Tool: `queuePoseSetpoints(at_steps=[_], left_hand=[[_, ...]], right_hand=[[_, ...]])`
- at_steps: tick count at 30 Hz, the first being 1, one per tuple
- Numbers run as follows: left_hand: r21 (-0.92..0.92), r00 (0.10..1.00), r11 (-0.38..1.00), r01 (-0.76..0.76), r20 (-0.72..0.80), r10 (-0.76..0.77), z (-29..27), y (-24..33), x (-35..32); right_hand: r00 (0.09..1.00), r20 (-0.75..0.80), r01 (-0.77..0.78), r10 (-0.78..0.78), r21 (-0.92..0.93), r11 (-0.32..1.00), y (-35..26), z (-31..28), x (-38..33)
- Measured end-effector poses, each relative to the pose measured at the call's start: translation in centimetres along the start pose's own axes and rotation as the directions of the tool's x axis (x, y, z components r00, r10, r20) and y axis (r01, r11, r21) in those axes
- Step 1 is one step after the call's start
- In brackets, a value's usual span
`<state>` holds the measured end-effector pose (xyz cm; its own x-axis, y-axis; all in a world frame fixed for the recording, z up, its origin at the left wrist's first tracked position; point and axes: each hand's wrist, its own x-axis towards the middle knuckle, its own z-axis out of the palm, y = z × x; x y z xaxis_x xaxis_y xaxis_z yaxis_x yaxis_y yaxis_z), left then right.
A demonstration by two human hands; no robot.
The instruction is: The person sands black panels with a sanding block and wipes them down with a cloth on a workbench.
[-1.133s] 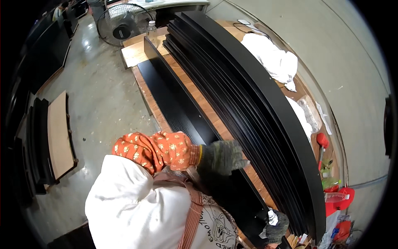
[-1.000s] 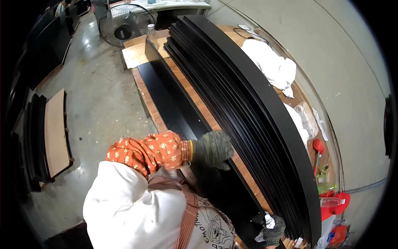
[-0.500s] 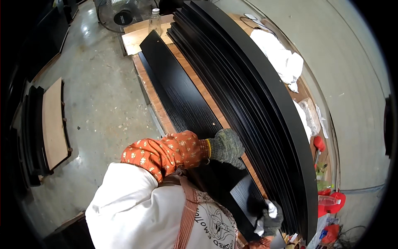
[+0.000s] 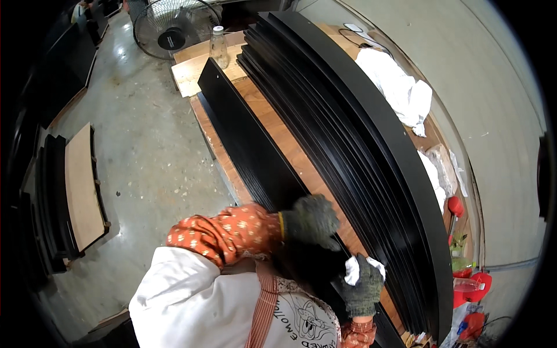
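Note:
A long black board [image 4: 249, 139] with a small hole near its far end lies lengthwise before me, tilted up along its right side. My left hand [image 4: 313, 223], in a grey knit glove, is closed over the board's right edge; its fingers are partly hidden and slightly blurred. Nearer to me, my right hand [image 4: 364, 288], gloved too, is closed on a crumpled white cloth [image 4: 352, 271] at the same edge. Shadow and my body hide the board's near part. To its right stands a tight row of black boards [image 4: 348, 133].
The wooden worktable [image 4: 270, 119] carries a glass bottle [image 4: 219, 46] at its far end. A fan [image 4: 174, 35] stands beyond. White cloths [image 4: 394, 87] and red items [image 4: 473, 290] lie along the right wall. More panels [image 4: 81, 185] are stacked on the left floor.
The board has tipped, so less of its face shows. My right hand has moved up and away from me along the edge with the cloth. My left hand stays on the edge.

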<state>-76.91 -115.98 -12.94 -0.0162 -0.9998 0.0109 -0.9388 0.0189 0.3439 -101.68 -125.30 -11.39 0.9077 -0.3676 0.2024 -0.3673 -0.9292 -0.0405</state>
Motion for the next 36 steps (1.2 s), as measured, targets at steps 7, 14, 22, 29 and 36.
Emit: queuePoseSetpoints(at_steps=[7, 14, 22, 29, 36], left_hand=[[0.174, 0.931, 0.985, -0.005, -0.358, 0.068, 0.5, -5.2, -4.6], [0.298, 0.712, 0.935, -0.194, -0.613, 0.343, -11.8, -2.7, -0.7], [-0.040, 0.951, 0.981, -0.189, -0.256, 0.172, -23.3, -1.6, 12.1], [0.070, 0.991, 0.997, -0.036, -0.128, 0.044, -20.2, -4.4, 17.6], [0.415, 0.747, 0.893, -0.172, -0.536, 0.393, -16.7, -6.6, 17.0]], right_hand=[[0.923, 0.159, -0.375, 0.350, 0.176, 0.910, 2.7, -2.7, -5.5], [0.862, -0.054, -0.506, 0.504, -0.149, 0.850, 5.0, -9.9, -6.3], [0.939, 0.000, -0.336, 0.343, 0.198, 0.921, 14.6, -22.0, 2.4], [0.839, 0.211, -0.527, 0.501, 0.543, 0.654, 18.8, -17.5, 8.9], [0.733, -0.252, -0.571, 0.631, 0.275, 0.773, 23.0, -12.9, 6.0]])
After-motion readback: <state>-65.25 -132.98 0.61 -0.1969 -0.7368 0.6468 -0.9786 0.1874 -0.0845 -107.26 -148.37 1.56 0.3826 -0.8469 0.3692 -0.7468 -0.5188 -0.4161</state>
